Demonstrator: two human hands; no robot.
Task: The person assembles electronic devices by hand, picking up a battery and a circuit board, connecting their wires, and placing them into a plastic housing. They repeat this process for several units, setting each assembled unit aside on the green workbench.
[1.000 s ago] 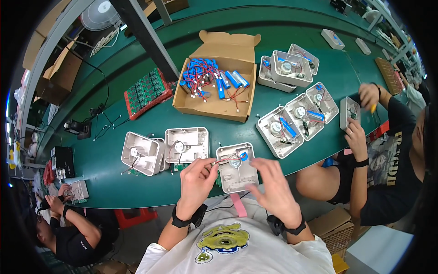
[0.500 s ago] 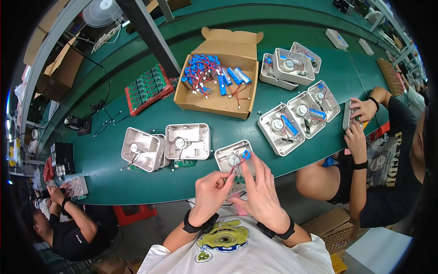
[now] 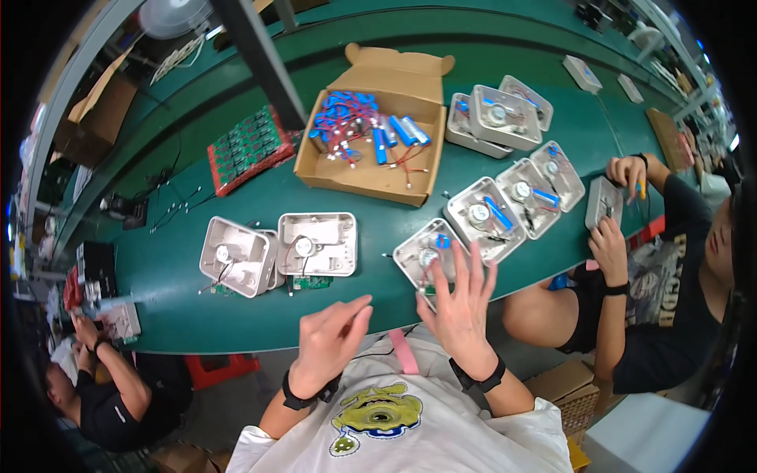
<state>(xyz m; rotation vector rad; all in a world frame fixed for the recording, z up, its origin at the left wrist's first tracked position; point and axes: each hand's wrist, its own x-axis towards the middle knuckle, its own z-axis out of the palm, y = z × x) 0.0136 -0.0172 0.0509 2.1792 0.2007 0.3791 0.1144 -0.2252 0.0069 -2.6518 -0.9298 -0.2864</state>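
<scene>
A white plastic housing (image 3: 406, 251) with a round speaker, wires and a blue battery (image 3: 443, 242) sits tilted near the table's front edge. My right hand (image 3: 461, 315) reaches over its near right side, fingers spread and touching it, thumb at the near corner. Part of the housing is hidden under that hand. My left hand (image 3: 330, 339) hovers before the table edge, left of the housing, fingers bent loosely and nothing visible in them. Against the housing's far right side stands another white housing (image 3: 460, 206) with a speaker and a blue battery.
A cardboard box (image 3: 359, 183) holds blue batteries with red wires. Green circuit boards (image 3: 248, 150) lie at the back left. Open housings (image 3: 331, 268) rest at left; more are stacked (image 3: 505, 142) at back right. Co-workers sit on both sides; the right one handles a housing (image 3: 603, 203).
The housing before me has slid right and turned, now up against the neighbouring one. My left hand has let go of the wires and drawn back left; my right hand moved with the housing.
</scene>
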